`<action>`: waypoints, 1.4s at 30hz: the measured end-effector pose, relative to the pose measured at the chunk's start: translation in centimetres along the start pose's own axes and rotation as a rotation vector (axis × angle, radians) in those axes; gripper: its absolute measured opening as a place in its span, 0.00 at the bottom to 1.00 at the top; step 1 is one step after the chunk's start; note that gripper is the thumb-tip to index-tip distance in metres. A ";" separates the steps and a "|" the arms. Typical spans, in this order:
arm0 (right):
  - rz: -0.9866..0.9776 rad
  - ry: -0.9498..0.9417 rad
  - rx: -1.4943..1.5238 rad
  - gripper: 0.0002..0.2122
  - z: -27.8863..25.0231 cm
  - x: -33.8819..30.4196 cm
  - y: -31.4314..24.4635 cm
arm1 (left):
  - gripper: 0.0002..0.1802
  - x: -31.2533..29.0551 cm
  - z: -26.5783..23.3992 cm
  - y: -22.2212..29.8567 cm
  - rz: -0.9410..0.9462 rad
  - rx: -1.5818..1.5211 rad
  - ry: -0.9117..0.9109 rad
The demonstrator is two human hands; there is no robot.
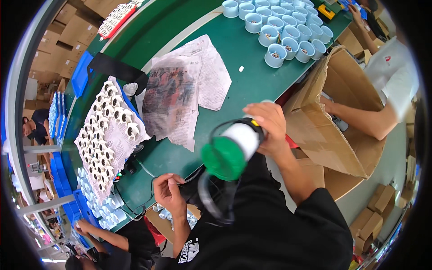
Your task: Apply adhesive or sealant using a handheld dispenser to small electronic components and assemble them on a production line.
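My right hand (271,126) is wrapped round a cylindrical device with a white body (243,138), a green end and a black collar with a yellow spot. Thin dark loops hang about the device, partly blurred, and I cannot tell its exact kind. It is tilted above my lap, green end toward the lower left. My left hand (170,193) is at the table's near edge, fingers curled and thumb pressed in. A black cable (192,176) passes close by it; whether the fingers hold it is hidden.
Newspaper sheets (211,85) lie on the green table (245,92). White finned parts (101,135) cover a paper-lined tray at left. Light-blue cups (275,56) fill the far right. Beside me a co-worker's arm (360,116) reaches into a cardboard box (315,135); another co-worker's arms (105,236) are at lower left.
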State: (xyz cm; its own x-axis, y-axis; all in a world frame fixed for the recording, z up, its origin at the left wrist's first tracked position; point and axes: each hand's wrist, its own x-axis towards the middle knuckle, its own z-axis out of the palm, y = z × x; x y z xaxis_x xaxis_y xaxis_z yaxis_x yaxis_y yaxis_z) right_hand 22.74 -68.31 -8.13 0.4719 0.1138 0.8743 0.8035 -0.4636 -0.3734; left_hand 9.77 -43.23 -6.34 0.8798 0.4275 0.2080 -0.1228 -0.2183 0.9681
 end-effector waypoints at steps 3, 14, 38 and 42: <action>0.275 0.179 0.324 0.33 0.8 -3.2 -1.9 | 0.05 0.9 0.4 0.5 0.043 0.002 -0.035; 1.163 0.410 1.159 0.35 -1.1 -4.7 -6.3 | 0.11 12.7 18.8 0.4 0.068 0.005 -0.547; 1.535 0.426 1.245 0.31 -2.6 -1.0 -6.2 | 0.28 11.5 17.2 0.3 0.256 0.105 -0.454; 1.268 0.431 1.578 0.33 -1.2 0.4 -3.9 | 0.28 8.4 6.9 -1.9 0.089 0.320 -0.368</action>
State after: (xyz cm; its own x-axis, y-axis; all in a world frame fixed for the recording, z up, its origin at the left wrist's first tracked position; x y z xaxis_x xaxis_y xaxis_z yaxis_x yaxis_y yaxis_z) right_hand 19.35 -67.52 -5.95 0.9848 0.1314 -0.1132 -0.1649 0.9117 -0.3764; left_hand 20.50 -45.26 -7.39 0.9832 0.0690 0.1691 -0.1086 -0.5232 0.8453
